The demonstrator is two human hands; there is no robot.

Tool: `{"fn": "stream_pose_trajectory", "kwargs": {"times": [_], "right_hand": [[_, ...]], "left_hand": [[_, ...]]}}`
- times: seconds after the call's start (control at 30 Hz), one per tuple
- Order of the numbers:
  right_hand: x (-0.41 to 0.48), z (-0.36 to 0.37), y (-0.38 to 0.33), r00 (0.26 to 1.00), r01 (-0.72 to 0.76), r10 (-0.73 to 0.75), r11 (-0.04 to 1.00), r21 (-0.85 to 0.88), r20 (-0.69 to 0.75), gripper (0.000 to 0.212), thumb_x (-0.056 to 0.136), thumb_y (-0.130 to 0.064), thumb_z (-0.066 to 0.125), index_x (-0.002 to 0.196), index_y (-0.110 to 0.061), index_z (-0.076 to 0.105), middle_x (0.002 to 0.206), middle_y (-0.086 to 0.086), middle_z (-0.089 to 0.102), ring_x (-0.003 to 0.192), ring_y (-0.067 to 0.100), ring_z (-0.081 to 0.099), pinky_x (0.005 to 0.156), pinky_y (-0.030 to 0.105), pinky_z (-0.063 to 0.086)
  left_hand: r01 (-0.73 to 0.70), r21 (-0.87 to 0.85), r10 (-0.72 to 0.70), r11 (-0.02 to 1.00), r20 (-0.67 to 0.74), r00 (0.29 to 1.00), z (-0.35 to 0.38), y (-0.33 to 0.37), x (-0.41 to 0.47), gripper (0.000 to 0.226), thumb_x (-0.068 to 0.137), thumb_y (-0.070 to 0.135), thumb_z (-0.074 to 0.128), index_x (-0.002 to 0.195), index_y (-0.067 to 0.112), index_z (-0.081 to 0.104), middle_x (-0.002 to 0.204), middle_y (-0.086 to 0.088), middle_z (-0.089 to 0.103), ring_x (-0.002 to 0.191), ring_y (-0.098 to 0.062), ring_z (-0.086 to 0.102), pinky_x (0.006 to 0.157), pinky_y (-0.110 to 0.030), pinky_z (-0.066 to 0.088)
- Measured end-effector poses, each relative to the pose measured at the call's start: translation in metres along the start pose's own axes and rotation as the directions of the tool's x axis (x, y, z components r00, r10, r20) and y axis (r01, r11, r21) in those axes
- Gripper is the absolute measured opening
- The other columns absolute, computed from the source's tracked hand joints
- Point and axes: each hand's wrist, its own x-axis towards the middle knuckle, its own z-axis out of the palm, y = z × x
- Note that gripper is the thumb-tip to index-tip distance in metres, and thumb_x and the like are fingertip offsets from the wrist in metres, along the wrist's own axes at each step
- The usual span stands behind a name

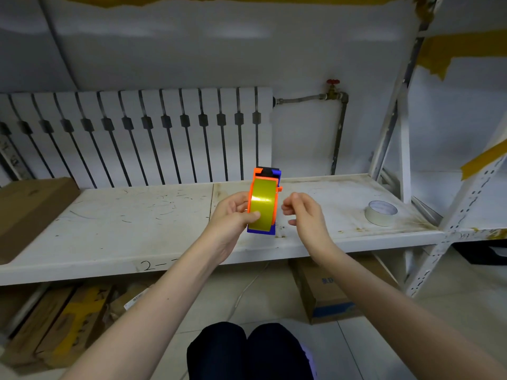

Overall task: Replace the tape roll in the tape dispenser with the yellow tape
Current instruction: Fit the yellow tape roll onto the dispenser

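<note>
Left hand (231, 212): was clasped around the tape dispenser, thumb laid across the lower face of the yellow roll, fingers behind the frame.
Right hand (303, 212): was free of any object, fingers loosely curled, just beside the dispenser's right side and not touching it.
Tape dispenser (271, 174): orange and blue plastic frame, held upright above the front part of the shelf, cutter end uppermost.
Yellow tape (263, 204): the roll sat inside the dispenser frame, its broad glossy face turned toward the camera. Whether it was fully seated on the hub could not be told.
White tape roll (381, 212): lay flat on the shelf, well apart from the hands, toward the right upright.
Shelf (137, 215): white metal board, scuffed and stained, with a handwritten mark on its front lip.
Cardboard box (30, 207): rested on the shelf's left end.
Radiator (137, 135): white, mounted on the wall behind the shelf.
Below shelf: further cartons (323, 292) stood on the tiled floor.
</note>
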Motion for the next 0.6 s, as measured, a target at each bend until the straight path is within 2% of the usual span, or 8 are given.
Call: {"fn": "stream_pose_trajectory", "kwargs": {"times": [0.03, 0.07, 0.13, 0.2, 0.3, 0.4, 0.47, 0.6], "right_hand": [[0.003, -0.001, 0.003, 0.994, -0.106, 0.106, 0.994, 0.005, -0.016, 0.035, 0.100, -0.035, 0.031, 0.109, -0.009, 0.053, 0.102, 0.000, 0.061, 0.102, 0.018, 0.060, 0.083, 0.028, 0.045], [0.005, -0.001, 0.006, 0.969, -0.247, 0.246, 0.969, 0.018, 0.034, 0.041, 0.100, -0.040, 0.029, 0.119, -0.009, 0.048, 0.116, 0.005, 0.058, 0.113, 0.025, 0.058, 0.088, 0.033, 0.045], [0.004, 0.001, 0.011, 0.833, -0.525, 0.484, 0.845, 0.105, 0.269, 0.060, 0.096, -0.052, 0.027, 0.139, -0.010, 0.035, 0.139, 0.014, 0.048, 0.124, 0.032, 0.052, 0.099, 0.041, 0.041], [0.001, 0.003, 0.012, 0.723, -0.663, 0.520, 0.707, 0.246, 0.455, 0.072, 0.091, -0.062, 0.027, 0.141, -0.010, 0.033, 0.136, 0.017, 0.051, 0.119, 0.033, 0.057, 0.104, 0.043, 0.040], [0.003, 0.006, 0.014, 0.720, -0.668, 0.480, 0.675, 0.314, 0.501, 0.074, 0.088, -0.065, 0.031, 0.136, -0.009, 0.040, 0.122, 0.016, 0.059, 0.110, 0.030, 0.062, 0.102, 0.041, 0.042], [0.006, 0.010, 0.019, 0.725, -0.653, 0.485, 0.709, 0.266, 0.489, 0.066, 0.088, -0.059, 0.042, 0.136, -0.013, 0.040, 0.126, 0.016, 0.059, 0.106, 0.028, 0.063, 0.099, 0.040, 0.044], [0.007, 0.012, 0.028, 0.719, -0.658, 0.491, 0.708, 0.257, 0.492, 0.060, 0.089, -0.053, 0.048, 0.135, -0.015, 0.041, 0.121, 0.013, 0.061, 0.106, 0.027, 0.063, 0.099, 0.041, 0.043], [0.016, 0.014, 0.046, 0.718, -0.639, 0.515, 0.755, 0.149, 0.468, 0.055, 0.088, -0.046, 0.055, 0.134, -0.016, 0.045, 0.130, 0.008, 0.057, 0.123, 0.026, 0.053, 0.107, 0.046, 0.036]], "left_hand": [[-0.016, 0.005, 0.016, 1.000, 0.004, 1.000, 0.000, -0.001, 0.000, 0.034, 0.085, -0.013, 0.051, 0.103, 0.014, 0.060, 0.101, -0.005, 0.067, 0.098, -0.019, 0.062, 0.083, -0.028, 0.050], [-0.032, 0.009, 0.032, 0.999, 0.011, 0.999, 0.000, -0.003, 0.000, 0.035, 0.085, -0.015, 0.050, 0.102, 0.014, 0.061, 0.099, -0.004, 0.067, 0.096, -0.018, 0.062, 0.082, -0.027, 0.050], [-0.057, 0.017, 0.057, 0.998, 0.033, 0.998, -0.002, -0.007, 0.000, 0.035, 0.084, -0.015, 0.050, 0.107, 0.010, 0.060, 0.100, -0.006, 0.066, 0.097, -0.018, 0.062, 0.084, -0.028, 0.049], [-0.069, 0.065, 0.065, 0.995, 0.057, 0.996, -0.003, -0.010, 0.001, 0.036, 0.084, -0.014, 0.052, 0.110, 0.009, 0.059, 0.101, -0.003, 0.067, 0.096, -0.012, 0.064, 0.082, -0.023, 0.052], [-0.068, 0.177, 0.061, 0.982, 0.046, 0.997, -0.007, -0.016, 0.003, 0.039, 0.081, -0.017, 0.051, 0.105, 0.013, 0.059, 0.092, 0.003, 0.066, 0.085, -0.002, 0.064, 0.065, -0.009, 0.049], [-0.025, 0.214, 0.023, 0.976, 0.009, 1.000, -0.015, -0.028, 0.008, 0.041, 0.077, -0.018, 0.051, 0.102, 0.012, 0.061, 0.092, -0.002, 0.066, 0.089, -0.013, 0.062, 0.070, -0.018, 0.049], [0.015, 0.218, -0.013, 0.976, -0.009, 1.000, -0.018, -0.038, 0.011, 0.040, 0.075, -0.018, 0.051, 0.103, 0.008, 0.061, 0.093, -0.007, 0.065, 0.090, -0.017, 0.060, 0.074, -0.025, 0.049], [0.072, 0.196, -0.069, 0.978, -0.019, 0.997, -0.023, -0.057, 0.019, 0.039, 0.073, -0.019, 0.051, 0.101, 0.006, 0.059, 0.094, -0.011, 0.064, 0.090, -0.020, 0.060, 0.074, -0.030, 0.050]]}}
